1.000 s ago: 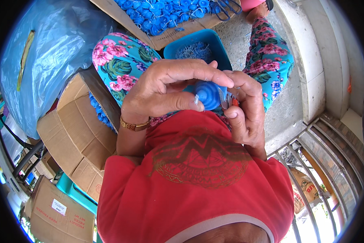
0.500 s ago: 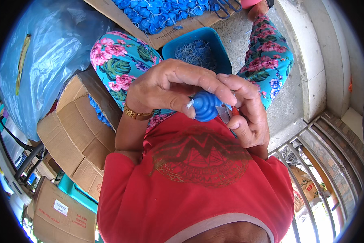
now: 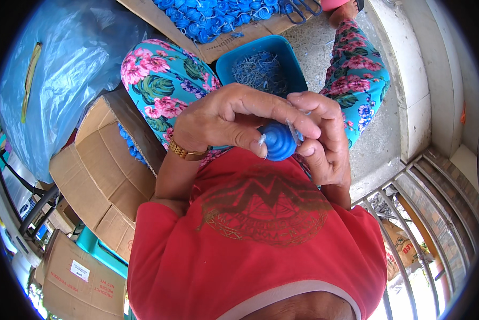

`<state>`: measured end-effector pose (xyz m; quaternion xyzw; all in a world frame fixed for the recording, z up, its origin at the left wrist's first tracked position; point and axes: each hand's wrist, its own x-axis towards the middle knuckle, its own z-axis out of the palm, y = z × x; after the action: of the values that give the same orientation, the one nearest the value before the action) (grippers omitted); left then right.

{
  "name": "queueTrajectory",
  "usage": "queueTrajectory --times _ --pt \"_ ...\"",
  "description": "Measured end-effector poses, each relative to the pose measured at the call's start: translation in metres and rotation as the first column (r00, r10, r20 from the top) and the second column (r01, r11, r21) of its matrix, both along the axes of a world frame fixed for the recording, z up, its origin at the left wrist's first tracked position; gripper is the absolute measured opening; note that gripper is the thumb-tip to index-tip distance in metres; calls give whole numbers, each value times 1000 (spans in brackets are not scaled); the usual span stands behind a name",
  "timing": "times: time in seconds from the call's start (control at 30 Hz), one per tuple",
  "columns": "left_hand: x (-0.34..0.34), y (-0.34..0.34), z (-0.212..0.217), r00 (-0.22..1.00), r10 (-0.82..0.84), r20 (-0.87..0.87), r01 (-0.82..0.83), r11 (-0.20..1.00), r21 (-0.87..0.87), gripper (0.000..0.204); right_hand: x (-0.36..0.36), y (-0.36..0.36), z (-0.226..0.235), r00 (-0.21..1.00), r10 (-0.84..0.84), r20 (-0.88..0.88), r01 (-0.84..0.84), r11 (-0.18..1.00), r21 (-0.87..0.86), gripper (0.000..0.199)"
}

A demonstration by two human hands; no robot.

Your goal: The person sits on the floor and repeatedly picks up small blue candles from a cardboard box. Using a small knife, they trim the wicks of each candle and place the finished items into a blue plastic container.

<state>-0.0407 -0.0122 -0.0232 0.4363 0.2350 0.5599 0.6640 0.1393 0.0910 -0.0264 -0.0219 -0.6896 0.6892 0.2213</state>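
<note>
A small blue ridged candle (image 3: 279,143), with a white wick sticking out at its left end, is held in front of my chest. My left hand (image 3: 226,114) is closed on it, thumb near the wick end and fingers reaching over the top. On the candle's right side, my right hand (image 3: 327,130) is closed around a small thin blade (image 3: 292,132), seen nearly edge-on against the wax. The fingers hide most of the blade and its handle.
Ahead, a cardboard box (image 3: 226,50) holds many blue candles, with blue-handled scissors (image 3: 299,9) at its edge. A teal tub (image 3: 295,58) of string scraps stands between my legs. At left are an open carton (image 3: 98,160) and a blue plastic bag (image 3: 63,80); metal railings (image 3: 410,229) rise at right.
The candle and both hands have shifted slightly right. The blade has turned from showing its flat face to nearly edge-on, and its red part is now hidden.
</note>
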Motion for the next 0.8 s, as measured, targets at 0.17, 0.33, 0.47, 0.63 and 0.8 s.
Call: queueTrajectory --times 0.17,0.33,0.47,0.63,0.8 --pt "8 -6 19 973 150 -177 -178 972 -155 83 0 -1 0 1000 -6 26 18 884 -467 61" --pt "0 -32 38 775 254 -579 -375 922 -97 77 -7 -10 -14 993 -55 107 104 839 -534 56" --pt "-11 -52 68 561 310 -768 -501 866 -16 66 -11 -13 -22 986 -73 147 151 758 -635 50" --pt "-7 -74 72 458 366 -810 -614 789 10 50 -23 -24 -8 988 99 120 -14 824 -566 44" --pt "3 -64 65 545 443 -711 -650 759 -25 48 -20 -21 3 965 224 137 -152 902 -403 39"
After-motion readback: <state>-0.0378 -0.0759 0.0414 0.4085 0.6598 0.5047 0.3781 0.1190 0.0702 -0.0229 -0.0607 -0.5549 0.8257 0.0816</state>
